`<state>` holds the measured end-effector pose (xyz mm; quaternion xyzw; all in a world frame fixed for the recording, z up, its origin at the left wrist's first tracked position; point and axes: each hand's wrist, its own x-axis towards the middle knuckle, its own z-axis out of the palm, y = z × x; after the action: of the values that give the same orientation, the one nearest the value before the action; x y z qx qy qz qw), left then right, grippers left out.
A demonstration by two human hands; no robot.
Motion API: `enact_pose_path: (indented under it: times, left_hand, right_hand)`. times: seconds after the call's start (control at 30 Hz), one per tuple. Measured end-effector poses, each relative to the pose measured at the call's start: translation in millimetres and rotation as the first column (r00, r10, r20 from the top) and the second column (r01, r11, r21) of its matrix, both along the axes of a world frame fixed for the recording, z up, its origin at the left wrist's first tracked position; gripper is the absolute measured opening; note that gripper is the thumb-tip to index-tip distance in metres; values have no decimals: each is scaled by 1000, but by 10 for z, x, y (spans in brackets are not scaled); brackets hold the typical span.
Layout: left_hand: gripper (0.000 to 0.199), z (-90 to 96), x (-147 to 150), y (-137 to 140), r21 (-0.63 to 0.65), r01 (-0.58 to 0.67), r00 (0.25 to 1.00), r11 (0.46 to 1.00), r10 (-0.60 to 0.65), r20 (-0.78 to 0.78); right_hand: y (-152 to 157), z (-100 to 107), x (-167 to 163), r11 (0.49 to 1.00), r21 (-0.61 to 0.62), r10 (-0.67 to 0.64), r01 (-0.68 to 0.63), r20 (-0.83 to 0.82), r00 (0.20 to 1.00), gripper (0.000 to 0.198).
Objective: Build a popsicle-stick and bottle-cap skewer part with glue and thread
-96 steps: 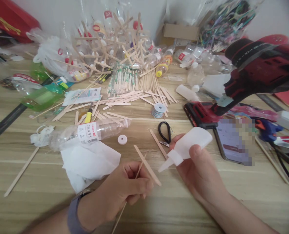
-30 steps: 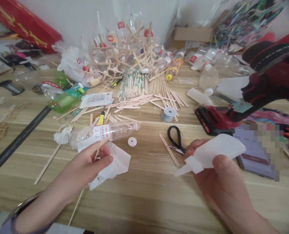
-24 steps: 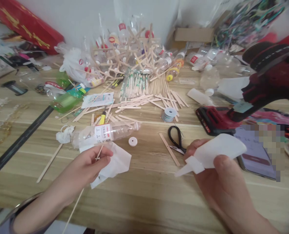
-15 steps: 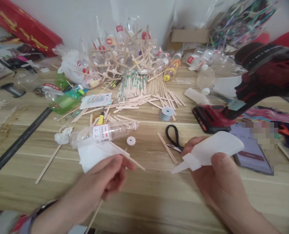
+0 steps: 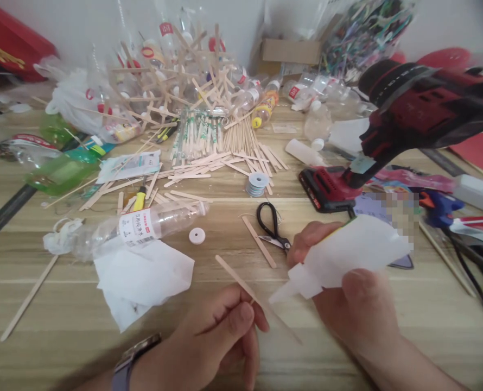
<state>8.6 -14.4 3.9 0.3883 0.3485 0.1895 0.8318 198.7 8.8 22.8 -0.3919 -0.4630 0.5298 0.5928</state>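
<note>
Left hand [image 5: 221, 328] now sits near centre, a flat wooden stick [image 5: 241, 282] pinched between thumb and index finger, the other fingers curling below. Stick slants from far left to near right; its near-right end is blurred. A small pale tip [image 5: 253, 301] shows just past the thumb; cannot tell whether it belongs to a second, thinner stick.

Right hand [image 5: 359, 309] is wrapped round a white squeeze bottle [image 5: 355, 252], thumb across the near side. Bottle is tilted, nozzle [image 5: 288, 290] lowest, pointing left and near.

Change: half a second ago the left hand was blurred and farther left, partly covering the white paper [image 5: 144, 277]; stick and nozzle were clearly apart. Paper is now clear of the hand, and the nozzle tip is just beside the stick. Contact cannot be confirmed; no drop visible. Judgement: work is now centred on the stick, so steadiness of the left pinch probably matters most.

Surroundings: second flat stick [image 5: 260, 243] and black-handled scissors [image 5: 283, 243] lie just far of the nozzle, scissors near the right fingers. White disc [image 5: 192, 239] lies to the left, between paper and second stick.
</note>
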Motion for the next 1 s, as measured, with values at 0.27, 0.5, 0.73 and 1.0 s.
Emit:
enact_pose_path:
  times: [0.27,0.5,0.73,1.0]
  left_hand:
    - [48,-2,-66,-15,70,54,996,996,-49,-69]
    - [46,16,-44,-3,101,76,991,992,-64,-121]
    - [43,30,-49,-1,216,99,973,971,-49,-227]
    - [44,1,-50,-38,296,121,957,947,-32,-288]
  right_hand:
    - [-54,-19,28,998,12,53,-54,98,994,35]
    - [-90,3,-1,995,89,-57,36,246,968,43]
    - [-121,-46,-10,997,69,-39,24,227,973,42]
    - [-134,-81,24,997,43,47,-58,217,975,40]
